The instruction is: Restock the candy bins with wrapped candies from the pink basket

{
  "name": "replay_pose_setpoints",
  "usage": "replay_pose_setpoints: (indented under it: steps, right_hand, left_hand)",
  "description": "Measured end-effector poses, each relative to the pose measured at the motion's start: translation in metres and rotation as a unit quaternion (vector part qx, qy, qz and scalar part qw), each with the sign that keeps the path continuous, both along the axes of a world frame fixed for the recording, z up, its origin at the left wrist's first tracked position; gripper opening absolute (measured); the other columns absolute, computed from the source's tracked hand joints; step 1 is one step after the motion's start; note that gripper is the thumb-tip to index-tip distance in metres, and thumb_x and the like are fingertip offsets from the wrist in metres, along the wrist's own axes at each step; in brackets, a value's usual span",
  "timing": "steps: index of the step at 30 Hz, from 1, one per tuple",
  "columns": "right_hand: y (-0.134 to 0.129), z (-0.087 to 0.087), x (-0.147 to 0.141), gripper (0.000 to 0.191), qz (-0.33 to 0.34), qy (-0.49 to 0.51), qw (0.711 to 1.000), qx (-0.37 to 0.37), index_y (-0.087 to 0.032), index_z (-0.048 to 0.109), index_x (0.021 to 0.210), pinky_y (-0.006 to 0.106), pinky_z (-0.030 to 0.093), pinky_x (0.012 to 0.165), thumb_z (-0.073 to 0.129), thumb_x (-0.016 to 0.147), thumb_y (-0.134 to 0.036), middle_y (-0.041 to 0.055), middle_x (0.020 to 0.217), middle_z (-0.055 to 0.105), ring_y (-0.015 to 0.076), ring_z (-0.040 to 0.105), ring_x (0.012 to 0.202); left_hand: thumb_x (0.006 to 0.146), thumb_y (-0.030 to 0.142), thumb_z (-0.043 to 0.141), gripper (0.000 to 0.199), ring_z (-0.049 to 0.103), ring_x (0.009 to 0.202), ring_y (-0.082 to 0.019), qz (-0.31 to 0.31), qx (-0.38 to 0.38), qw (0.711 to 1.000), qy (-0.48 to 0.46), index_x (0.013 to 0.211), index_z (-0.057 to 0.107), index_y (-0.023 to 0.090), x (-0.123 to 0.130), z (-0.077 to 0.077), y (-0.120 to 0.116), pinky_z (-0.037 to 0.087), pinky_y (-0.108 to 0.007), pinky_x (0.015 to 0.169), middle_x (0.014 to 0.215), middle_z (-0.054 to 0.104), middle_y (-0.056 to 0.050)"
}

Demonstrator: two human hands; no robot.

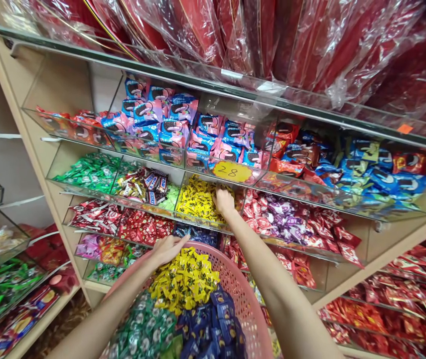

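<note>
Head view: reaching w/ R hand (pixel 224 202) into a clear-fronted shelf bin of yellow sweets (pixel 194 199), at its right part. Fingers curled down, tips hidden among wrappers; can't tell if apart, together or clamped on a sweet. Directly above, on the shelf edge, a yellow price tag (pixel 231 172) marked "28".

Laying L hand (pixel 168 249) palm down at far rim of pink basket (pixel 249 291), fingers close together and pointing R. Can't tell if gripping rim or just resting on it. Below and betw. both arms, basket w/ holed wall, cut off at bottom of view. Inside: yellow heap (pixel 185 279) at far side, near L hand; green sweets (pixel 145 324) at near L; navy sweets (pixel 213 324) at near R, touching yellow heap.

In same row as yellow sweets, to L: Snickers (pixel 156 184) mixed w/ other wrapped sweets, then green twists (pixel 93 172) at far L. To R of R hand, slightly lower: red-and-white sweets (pixel 255 212), then purple sweets (pixel 283 214). One row up: pink-blue packs (pixel 147 112) stacked at L and mid., blue packs (pixel 395 179) at R. Under green twists: dark red packs (pixel 96 217). Across top: red goods (pixel 205 30) in clear plastic, on glass shelf. Off to lower R: more red packets (pixel 377 299) in slanted rows.
</note>
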State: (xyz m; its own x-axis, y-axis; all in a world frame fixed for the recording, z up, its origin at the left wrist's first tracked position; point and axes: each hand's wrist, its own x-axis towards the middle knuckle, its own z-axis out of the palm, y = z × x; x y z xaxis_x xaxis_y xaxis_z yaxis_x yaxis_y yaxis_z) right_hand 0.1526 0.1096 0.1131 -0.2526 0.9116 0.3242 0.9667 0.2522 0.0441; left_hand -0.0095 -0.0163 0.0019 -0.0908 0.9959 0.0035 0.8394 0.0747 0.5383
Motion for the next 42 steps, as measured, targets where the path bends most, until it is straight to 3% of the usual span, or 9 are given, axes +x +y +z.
replay_pose_setpoints:
  steps: [5, 9, 12, 15, 17, 21, 27, 32, 42]
  right_hand:
    - [-0.020, 0.007, 0.009, 0.030, 0.031, 0.056, 0.997, 0.034, -0.016, 0.044, 0.110, 0.030, 0.041, 0.070, 0.041, 0.081, -0.023, 0.0126, 0.101, 0.053, 0.0217, 0.054, 0.088]
    - [-0.059, -0.002, 0.025, 0.033, 0.138, 0.194, 0.970, 0.047, -0.018, 0.047, 0.108, 0.027, 0.041, 0.068, 0.049, 0.076, -0.025, 0.0079, 0.098, 0.051, 0.0164, 0.052, 0.080]
    - [-0.095, -0.029, 0.035, 0.032, 0.219, 0.387, 0.896, -0.007, -0.017, 0.050, 0.102, 0.022, 0.040, 0.058, 0.053, 0.073, -0.031, 0.0023, 0.085, 0.050, 0.0090, 0.047, 0.060]
    - [-0.125, -0.065, 0.040, 0.030, 0.218, 0.536, 0.808, -0.112, -0.017, 0.051, 0.096, 0.018, 0.035, 0.045, 0.054, 0.072, -0.035, -0.0005, 0.078, 0.048, 0.0052, 0.039, 0.050]
    - [-0.137, -0.087, 0.042, 0.030, 0.202, 0.571, 0.784, -0.136, -0.016, 0.051, 0.093, 0.018, 0.035, 0.046, 0.056, 0.071, -0.035, -0.0009, 0.076, 0.048, 0.0050, 0.038, 0.050]
    - [-0.143, -0.114, 0.051, 0.028, 0.170, 0.561, 0.805, -0.095, -0.016, 0.052, 0.094, 0.019, 0.037, 0.050, 0.057, 0.070, -0.031, -0.0003, 0.077, 0.048, 0.0063, 0.039, 0.054]
    - [-0.145, -0.132, 0.066, 0.025, 0.134, 0.517, 0.844, -0.053, -0.017, 0.050, 0.093, 0.020, 0.038, 0.050, 0.054, 0.072, -0.030, 0.0006, 0.078, 0.048, 0.0080, 0.041, 0.054]
    - [-0.147, -0.140, 0.068, 0.017, 0.147, 0.478, 0.865, -0.037, -0.018, 0.049, 0.086, 0.021, 0.037, 0.052, 0.054, 0.072, -0.026, -0.0012, 0.074, 0.046, 0.0085, 0.042, 0.055]
    - [-0.148, -0.144, 0.070, 0.020, 0.153, 0.426, 0.891, -0.030, -0.017, 0.054, 0.092, 0.023, 0.039, 0.057, 0.050, 0.075, -0.026, 0.0028, 0.081, 0.053, 0.0102, 0.045, 0.058]
  left_hand:
    - [0.072, 0.071, 0.016, 0.068, 0.058, 0.085, -0.027, -0.007, -0.002, 1.000, 0.000, 0.086, 0.067, 0.028, 0.000, -0.001, 0.003, 0.040, -0.030, 0.069, 0.081, 0.067, -0.004]
    - [0.072, 0.072, 0.015, 0.069, 0.058, 0.087, -0.027, -0.015, 0.000, 1.000, 0.004, 0.088, 0.067, 0.029, 0.002, 0.000, 0.006, 0.040, -0.031, 0.071, 0.084, 0.067, -0.003]
    - [0.070, 0.073, 0.014, 0.072, 0.057, 0.089, -0.027, -0.015, -0.003, 1.000, 0.012, 0.088, 0.067, 0.029, 0.006, 0.002, 0.008, 0.040, -0.031, 0.072, 0.086, 0.067, -0.003]
    - [0.070, 0.073, 0.013, 0.071, 0.057, 0.091, -0.027, -0.028, -0.005, 1.000, 0.013, 0.095, 0.065, 0.031, 0.012, 0.002, 0.010, 0.040, -0.030, 0.071, 0.088, 0.067, -0.003]
    - [0.071, 0.073, 0.013, 0.071, 0.056, 0.093, -0.026, -0.037, -0.004, 0.999, 0.013, 0.099, 0.063, 0.032, 0.017, 0.002, 0.012, 0.040, -0.030, 0.072, 0.091, 0.066, -0.003]
    - [0.071, 0.073, 0.014, 0.071, 0.055, 0.096, -0.026, -0.048, -0.005, 0.999, 0.017, 0.099, 0.064, 0.030, 0.026, -0.001, 0.015, 0.039, -0.031, 0.077, 0.096, 0.065, -0.003]
    - [0.070, 0.073, 0.015, 0.072, 0.056, 0.094, -0.027, -0.050, -0.012, 0.998, 0.020, 0.104, 0.061, 0.029, 0.032, -0.007, 0.015, 0.040, -0.032, 0.076, 0.097, 0.065, -0.004]
    - [0.070, 0.074, 0.013, 0.073, 0.055, 0.096, -0.027, -0.064, -0.008, 0.998, 0.022, 0.104, 0.061, 0.031, 0.034, -0.008, 0.014, 0.040, -0.033, 0.077, 0.099, 0.064, -0.003]
    - [0.071, 0.073, 0.014, 0.071, 0.053, 0.100, -0.026, -0.064, -0.008, 0.998, 0.021, 0.107, 0.059, 0.031, 0.032, -0.011, 0.013, 0.039, -0.032, 0.079, 0.102, 0.063, -0.003]
